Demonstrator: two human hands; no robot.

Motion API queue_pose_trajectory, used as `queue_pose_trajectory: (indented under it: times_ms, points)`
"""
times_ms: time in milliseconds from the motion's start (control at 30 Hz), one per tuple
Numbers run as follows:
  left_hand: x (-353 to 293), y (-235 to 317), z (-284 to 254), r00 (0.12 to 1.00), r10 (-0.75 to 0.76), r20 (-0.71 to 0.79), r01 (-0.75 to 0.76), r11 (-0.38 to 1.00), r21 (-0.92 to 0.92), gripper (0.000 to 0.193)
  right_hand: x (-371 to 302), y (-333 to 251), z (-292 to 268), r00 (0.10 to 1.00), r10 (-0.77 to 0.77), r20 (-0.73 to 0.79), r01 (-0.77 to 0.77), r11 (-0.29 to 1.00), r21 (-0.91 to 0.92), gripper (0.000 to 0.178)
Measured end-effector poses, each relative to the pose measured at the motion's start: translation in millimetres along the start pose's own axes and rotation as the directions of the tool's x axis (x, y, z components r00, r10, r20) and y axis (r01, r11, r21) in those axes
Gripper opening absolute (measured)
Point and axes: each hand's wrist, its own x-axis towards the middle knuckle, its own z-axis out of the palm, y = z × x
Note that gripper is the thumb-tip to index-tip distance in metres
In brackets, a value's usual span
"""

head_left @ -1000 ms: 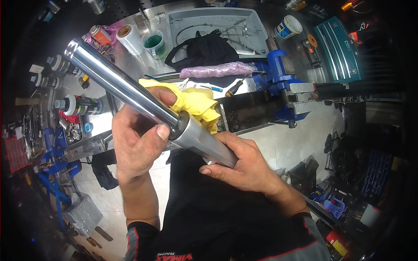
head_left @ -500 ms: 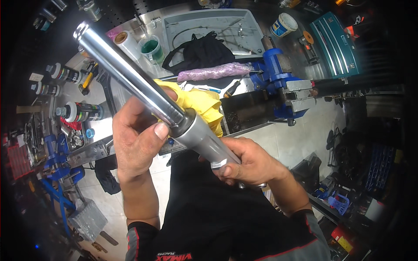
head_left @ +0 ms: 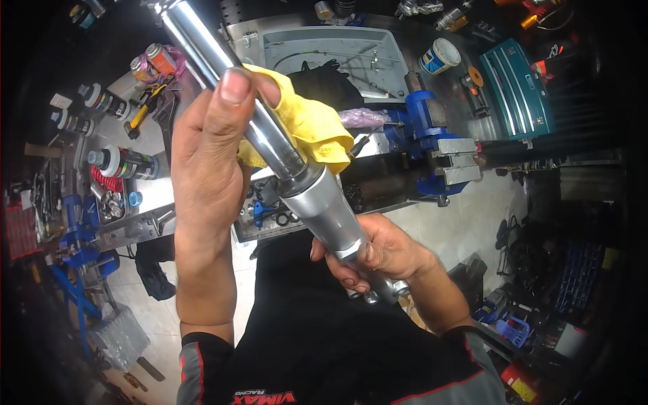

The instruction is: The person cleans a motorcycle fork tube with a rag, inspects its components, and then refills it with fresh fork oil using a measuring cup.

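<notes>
A motorcycle fork leg point(head_left: 322, 212) slants across in front of me, its polished chrome tube rising to the upper left and its grey lower casting pointing down right. My left hand point(head_left: 210, 155) is closed round the chrome tube, thumb on the near side. A yellow cloth point(head_left: 310, 128) is bunched in that hand behind the tube and hangs out to the right. Lower down, my right hand point(head_left: 388, 251) grips the grey casting near its bottom lugs. The fingers of my left hand behind the tube are mostly hidden.
Beyond the fork is a metal workbench with a grey tray point(head_left: 331, 40), a blue vise point(head_left: 428, 121), a white tub point(head_left: 440, 55) and a teal toolbox point(head_left: 516, 88). Several bottles, one a dark bottle point(head_left: 125, 163), and a yellow-handled hammer point(head_left: 140, 116) lie at the left.
My left hand has slid up the chrome tube with the cloth, its thumb now higher. The fork leg has shifted right and slightly down, my right hand still on it.
</notes>
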Motion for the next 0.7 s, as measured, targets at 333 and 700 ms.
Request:
queue_pose_trajectory:
  times_ms: [333,700]
  points:
    - [-14,-2,13,1.0,-0.024,0.007,0.024,0.996,0.083,0.047,-1,-6,7,0.998,-0.034,-0.059,0.032,0.999,-0.027,0.085]
    - [0,19,11,0.991,0.131,-0.03,-0.13,0.991,0.034,0.039,-6,-8,22,0.995,-0.022,-0.1,0.011,0.994,-0.111,0.087]
